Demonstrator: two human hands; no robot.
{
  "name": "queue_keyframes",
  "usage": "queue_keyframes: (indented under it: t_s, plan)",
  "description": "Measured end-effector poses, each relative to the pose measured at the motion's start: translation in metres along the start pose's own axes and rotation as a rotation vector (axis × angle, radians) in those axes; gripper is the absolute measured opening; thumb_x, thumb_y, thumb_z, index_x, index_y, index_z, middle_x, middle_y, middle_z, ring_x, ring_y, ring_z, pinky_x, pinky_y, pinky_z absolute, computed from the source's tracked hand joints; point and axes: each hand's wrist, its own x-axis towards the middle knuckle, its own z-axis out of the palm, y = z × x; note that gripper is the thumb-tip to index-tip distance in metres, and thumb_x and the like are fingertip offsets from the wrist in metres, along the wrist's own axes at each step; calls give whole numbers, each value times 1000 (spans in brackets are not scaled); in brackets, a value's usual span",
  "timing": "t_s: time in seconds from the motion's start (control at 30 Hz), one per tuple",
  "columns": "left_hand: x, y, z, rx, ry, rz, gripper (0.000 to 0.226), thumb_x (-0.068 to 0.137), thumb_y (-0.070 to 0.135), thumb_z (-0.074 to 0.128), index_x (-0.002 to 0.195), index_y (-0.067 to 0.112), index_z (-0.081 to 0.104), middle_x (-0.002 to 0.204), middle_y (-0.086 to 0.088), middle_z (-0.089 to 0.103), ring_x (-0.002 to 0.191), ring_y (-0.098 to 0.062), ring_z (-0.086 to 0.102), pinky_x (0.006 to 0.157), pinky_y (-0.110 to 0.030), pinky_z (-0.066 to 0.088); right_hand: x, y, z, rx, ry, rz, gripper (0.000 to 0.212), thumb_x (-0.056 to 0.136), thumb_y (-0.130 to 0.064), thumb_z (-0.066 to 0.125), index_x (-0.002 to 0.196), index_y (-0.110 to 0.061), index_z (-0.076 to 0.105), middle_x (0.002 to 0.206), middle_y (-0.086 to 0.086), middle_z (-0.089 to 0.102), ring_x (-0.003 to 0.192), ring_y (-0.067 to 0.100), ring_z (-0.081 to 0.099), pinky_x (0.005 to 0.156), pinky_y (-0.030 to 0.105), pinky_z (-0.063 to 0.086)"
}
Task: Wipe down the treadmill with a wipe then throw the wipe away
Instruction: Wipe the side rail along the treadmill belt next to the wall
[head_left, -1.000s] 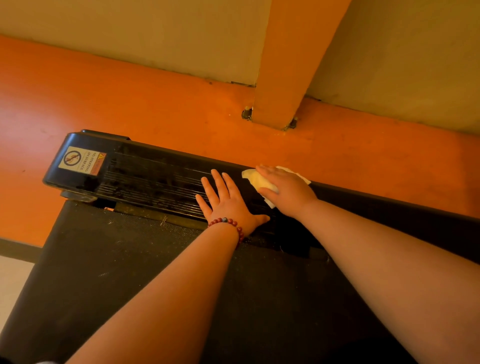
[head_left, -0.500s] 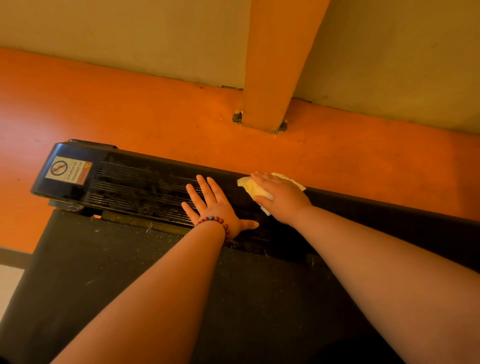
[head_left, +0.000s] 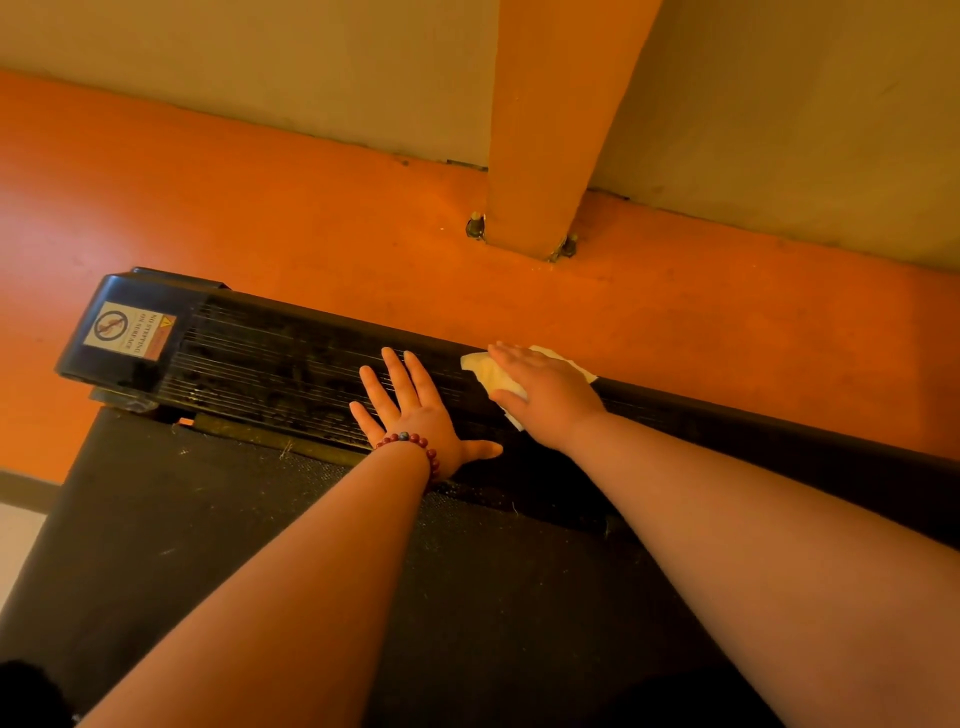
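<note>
A black treadmill (head_left: 270, 369) lay across the lower part of the view, its ribbed black plastic side rail running from a glossy rounded end cap (head_left: 104, 358) on the left toward the right edge. A white-and-orange warning sticker (head_left: 130, 330) sat on that cap. Nearer the camera spread the dark, dusty running belt (head_left: 260, 545), its edge meeting the rail along a thin seam flecked with lint.

The left hand (head_left: 415, 415) rested palm-down on the rail near the belt seam, a red beaded bracelet (head_left: 415, 444) at the wrist; its fingers (head_left: 395, 374) were straight and spread wide, the thumb out to the right, holding nothing. Just beside it, the right hand (head_left: 550, 400) pressed flat on a crumpled white paper wipe (head_left: 491, 376) at the rail's far edge – its fingers (head_left: 511, 356) extended together over the sheet rather than curled round it. The wipe showed past the fingertips on the left and peeked out on the far side of the hand, overhanging the rail's outer lip slightly.

Beyond that lip ran a broad band of bare orange floor (head_left: 260, 208) – open room along the rail's whole length. An orange square post (head_left: 561, 130) stood on it, with dark bolts (head_left: 475, 226) at its base, against a beige wall (head_left: 260, 62).
</note>
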Motion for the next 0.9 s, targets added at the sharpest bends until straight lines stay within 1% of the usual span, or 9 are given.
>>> queue_keyframes:
  t_s: [0.13, 0.23, 0.3, 0.43, 0.53, 0.6, 0.7, 0.8, 0.9]
  plan:
    - [-1, 2, -3, -1, -17, -12, 145, 62, 84, 58, 138, 9, -39, 148, -12, -44, 138, -40, -32, 113, -58, -8, -5, 13, -3, 22, -29, -34, 60, 101, -35, 45, 154, -29, 15, 161, -8, 14, 148, 13, 11, 117, 28, 11]
    - [-2, 2, -5, -6, -32, -16, 145, 61, 84, 59, 138, 10, -40, 148, -12, -44, 138, -41, -32, 113, -58, -7, -24, 38, -11, 7, -59, 20, 61, 101, -35, 46, 153, -32, 15, 161, -9, 13, 148, 11, 10, 117, 29, 11]
    - [-1, 1, -5, -5, -37, -12, 146, 61, 85, 59, 137, 9, -40, 147, -12, -44, 137, -41, -33, 113, -59, -7, -34, 44, -14, -25, -71, 46, 61, 101, -35, 44, 154, -30, 13, 161, -9, 10, 148, 11, 8, 117, 27, 8]
    - [0, 0, -5, -31, -33, 1, 145, 61, 83, 60, 139, 9, -38, 148, -12, -44, 137, -41, -34, 113, -59, -7, -21, 19, -9, -57, -51, 39, 61, 102, -32, 42, 154, -25, 11, 162, -6, 8, 149, 13, 6, 117, 27, 6]
    - [0, 0, -4, -51, -9, 10, 146, 62, 82, 62, 140, 10, -37, 149, -11, -42, 138, -41, -33, 113, -58, -8, -2, -10, -7, -43, -60, 10, 61, 103, -28, 42, 154, -24, 10, 162, -5, 7, 149, 13, 6, 118, 27, 6]
    - [0, 0, -4, -52, 2, 11, 146, 62, 81, 63, 141, 10, -37, 149, -11, -42, 138, -40, -33, 113, -58, -9, 2, -16, -9, -26, -79, 25, 61, 103, -28, 42, 154, -24, 9, 162, -5, 6, 149, 13, 5, 117, 26, 5]
    - [-1, -2, -3, -67, -5, 8, 146, 61, 81, 64, 139, 10, -38, 148, -10, -43, 138, -40, -33, 112, -59, -9, -13, -4, -9, -38, -89, 95, 60, 104, -30, 39, 155, -24, 8, 162, -4, 5, 149, 14, 4, 117, 28, 4]
    - [-1, -1, -4, -70, -20, 15, 147, 61, 81, 64, 138, 10, -39, 148, -11, -43, 138, -41, -33, 112, -59, -9, -39, 19, -9, -49, -55, 250, 60, 104, -33, 38, 155, -25, 8, 162, -3, 5, 149, 16, 3, 118, 31, 3]
    - [-2, -2, -8, -81, -31, 12, 148, 60, 81, 65, 139, 11, -39, 148, -11, -43, 137, -41, -33, 112, -59, -10, -47, 22, -10, -71, -65, 336, 60, 104, -32, 37, 155, -24, 6, 163, -2, 3, 149, 17, 3, 119, 32, 3]
